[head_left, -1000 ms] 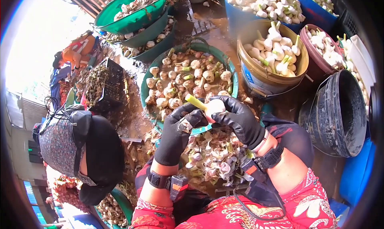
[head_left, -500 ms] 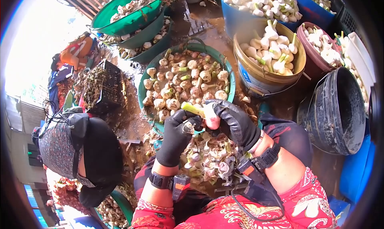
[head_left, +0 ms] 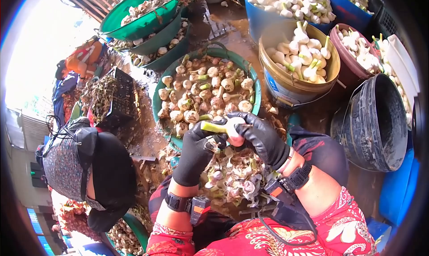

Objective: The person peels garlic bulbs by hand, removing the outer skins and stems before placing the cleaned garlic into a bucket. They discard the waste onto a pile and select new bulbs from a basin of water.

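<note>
My black-gloved left hand [head_left: 196, 151] and black-gloved right hand [head_left: 263, 139] hold one garlic bulb [head_left: 235, 133] between them. Its skin is white with a pink tint, and a pale green stem points left. Left fingers curl at the stem side; right fingers wrap the bulb's far side. Small pale scraps cling to the left glove's fingers. Just beyond my hands stands a green basin [head_left: 156, 105] with brown-skinned garlic bulbs [head_left: 210, 88] in it. Below my hands lies a heap of shed garlic skins [head_left: 237, 178].
At right are a tan bucket [head_left: 282, 87] of cleaned garlic, a maroon tub [head_left: 359, 65] and a black bucket [head_left: 357, 126]. Stacked green basins [head_left: 134, 32] stand at upper left, above a black crate [head_left: 123, 95]. A person in a cap [head_left: 85, 166] sits close on my left.
The garlic bulb has turned in my fingers, showing more white, and its stem sits slightly lower and further left. A light blue edge by my left fingers no longer shows.
</note>
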Motion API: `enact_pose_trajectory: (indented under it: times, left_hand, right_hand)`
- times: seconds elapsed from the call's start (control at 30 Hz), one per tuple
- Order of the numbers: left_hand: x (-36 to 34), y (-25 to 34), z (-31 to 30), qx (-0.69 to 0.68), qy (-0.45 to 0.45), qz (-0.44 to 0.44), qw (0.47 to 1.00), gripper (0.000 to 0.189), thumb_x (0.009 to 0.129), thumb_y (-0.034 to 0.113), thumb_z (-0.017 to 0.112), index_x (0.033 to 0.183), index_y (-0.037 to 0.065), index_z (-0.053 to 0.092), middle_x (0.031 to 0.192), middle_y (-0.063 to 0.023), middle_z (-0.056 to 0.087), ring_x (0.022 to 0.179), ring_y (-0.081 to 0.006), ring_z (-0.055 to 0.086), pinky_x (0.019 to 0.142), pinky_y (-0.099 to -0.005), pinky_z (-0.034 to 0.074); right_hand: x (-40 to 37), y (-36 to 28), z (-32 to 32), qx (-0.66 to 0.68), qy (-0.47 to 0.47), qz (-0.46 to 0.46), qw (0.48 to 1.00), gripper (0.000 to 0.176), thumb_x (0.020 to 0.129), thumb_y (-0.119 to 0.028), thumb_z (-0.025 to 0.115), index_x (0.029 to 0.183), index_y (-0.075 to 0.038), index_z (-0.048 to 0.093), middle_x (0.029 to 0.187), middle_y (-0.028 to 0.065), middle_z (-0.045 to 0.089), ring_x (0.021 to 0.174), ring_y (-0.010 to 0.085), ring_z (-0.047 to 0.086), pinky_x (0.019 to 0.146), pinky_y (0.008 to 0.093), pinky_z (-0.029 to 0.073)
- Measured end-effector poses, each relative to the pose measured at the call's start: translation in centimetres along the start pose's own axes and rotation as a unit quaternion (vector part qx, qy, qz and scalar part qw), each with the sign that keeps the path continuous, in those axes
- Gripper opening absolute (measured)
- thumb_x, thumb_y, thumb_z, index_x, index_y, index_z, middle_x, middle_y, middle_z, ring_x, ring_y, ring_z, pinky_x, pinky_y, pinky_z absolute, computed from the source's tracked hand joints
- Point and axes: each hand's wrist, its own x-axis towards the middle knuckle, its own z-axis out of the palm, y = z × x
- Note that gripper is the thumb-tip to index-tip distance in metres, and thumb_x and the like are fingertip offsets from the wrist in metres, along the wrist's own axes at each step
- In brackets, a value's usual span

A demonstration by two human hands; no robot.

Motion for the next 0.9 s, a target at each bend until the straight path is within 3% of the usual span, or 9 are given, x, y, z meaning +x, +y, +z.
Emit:
enact_pose_trajectory:
  times: [0.23, 0.3, 0.37, 0.43, 0.5, 0.57, 0.7, 0.83, 0.9]
  left_hand:
    - [0.5, -0.4, -0.5, 0.292, 0.003, 0.206, 0.934, 0.021, 0.070, 0.003, 0.070, 0.091, 0.004, 0.068, 0.082, -0.0085, 0.065, 0.075, -0.0220, 0.062, 0.072, -0.0315, 0.048]
    - [0.3, 0.5, -0.3, 0.320, -0.003, 0.226, 0.920, 0.024, 0.067, 0.003, 0.070, 0.091, 0.005, 0.068, 0.079, -0.0090, 0.063, 0.075, -0.0248, 0.060, 0.072, -0.0325, 0.048]
    - [0.0, 1.6, 0.1, 0.382, -0.028, 0.230, 0.895, 0.024, 0.068, 0.002, 0.069, 0.091, 0.005, 0.068, 0.078, -0.0081, 0.063, 0.076, -0.0244, 0.060, 0.072, -0.0321, 0.048]
    - [0.4, 0.6, 0.5, 0.334, -0.069, 0.231, 0.911, 0.029, 0.068, -0.004, 0.067, 0.096, 0.001, 0.067, 0.084, -0.0088, 0.064, 0.079, -0.0200, 0.060, 0.072, -0.0299, 0.048]
    - [0.3, -0.5, 0.3, 0.185, -0.072, 0.110, 0.974, 0.035, 0.074, -0.006, 0.062, 0.109, 0.000, 0.064, 0.092, -0.0088, 0.066, 0.085, -0.0171, 0.061, 0.076, -0.0283, 0.049]
    - [-0.1, 0.1, -0.3, 0.082, 0.008, 0.065, 0.994, 0.038, 0.084, -0.003, 0.056, 0.122, 0.000, 0.057, 0.100, -0.0093, 0.066, 0.091, -0.0162, 0.062, 0.081, -0.0268, 0.049]
    - [1.1, -2.0, -3.7, -0.243, 0.005, -0.047, 0.969, 0.048, 0.094, 0.031, 0.051, 0.124, -0.006, 0.052, 0.110, -0.0140, 0.062, 0.101, -0.0195, 0.060, 0.089, -0.0409, 0.050]
    - [-0.1, 1.9, -1.4, 0.101, -0.010, 0.040, 0.994, 0.045, 0.087, 0.025, 0.064, 0.120, -0.004, 0.055, 0.109, -0.0139, 0.063, 0.102, -0.0211, 0.060, 0.089, -0.0327, 0.047]
    - [-0.1, 1.8, -1.3, 0.053, -0.014, -0.027, 0.998, 0.044, 0.080, 0.018, 0.072, 0.118, -0.001, 0.059, 0.108, -0.0134, 0.064, 0.102, -0.0230, 0.060, 0.088, -0.0308, 0.046]
  right_hand:
    - [-0.1, -0.5, -1.5, 0.326, -0.174, 0.252, 0.894, 0.030, 0.098, -0.036, 0.040, 0.095, -0.010, 0.053, 0.069, -0.0030, 0.047, 0.063, 0.0079, 0.048, 0.053, 0.0221, 0.044]
    - [-1.1, -0.8, -1.1, 0.043, -0.122, 0.100, 0.987, 0.027, 0.098, -0.034, 0.044, 0.101, -0.009, 0.054, 0.070, -0.0031, 0.053, 0.062, 0.0074, 0.053, 0.050, 0.0224, 0.046]
    - [-0.8, -1.3, -0.7, 0.227, -0.119, 0.331, 0.908, 0.020, 0.098, -0.022, 0.045, 0.099, -0.005, 0.057, 0.077, 0.0002, 0.057, 0.060, 0.0062, 0.054, 0.049, 0.0203, 0.045]
    - [-1.7, 1.9, 0.1, 0.051, -0.289, 0.187, 0.937, 0.020, 0.096, -0.020, 0.049, 0.104, -0.004, 0.057, 0.085, 0.0020, 0.062, 0.073, 0.0115, 0.058, 0.067, 0.0280, 0.050]
    - [-1.5, 2.8, 0.0, -0.156, -0.336, -0.158, 0.915, 0.026, 0.095, -0.028, 0.052, 0.103, -0.004, 0.057, 0.086, 0.0037, 0.063, 0.074, 0.0139, 0.060, 0.066, 0.0291, 0.051]
    - [-0.5, -0.8, -0.2, 0.230, -0.209, 0.210, 0.927, 0.029, 0.093, -0.033, 0.055, 0.104, -0.006, 0.057, 0.087, 0.0047, 0.063, 0.075, 0.0137, 0.061, 0.064, 0.0291, 0.051]
    - [0.5, -1.2, -1.3, -0.030, -0.043, 0.058, 0.997, 0.034, 0.086, -0.028, 0.067, 0.107, -0.004, 0.057, 0.092, 0.0051, 0.062, 0.081, 0.0131, 0.062, 0.072, 0.0256, 0.050]
    - [0.3, -1.1, -1.0, -0.413, -0.023, -0.213, 0.885, 0.059, 0.073, -0.027, 0.077, 0.123, -0.007, 0.053, 0.099, 0.0120, 0.062, 0.092, 0.0238, 0.062, 0.082, 0.0356, 0.049]
    - [0.0, -1.8, -0.6, -0.411, -0.022, -0.200, 0.889, 0.068, 0.069, -0.029, 0.078, 0.128, -0.010, 0.051, 0.103, 0.0156, 0.061, 0.096, 0.0312, 0.060, 0.086, 0.0395, 0.047]
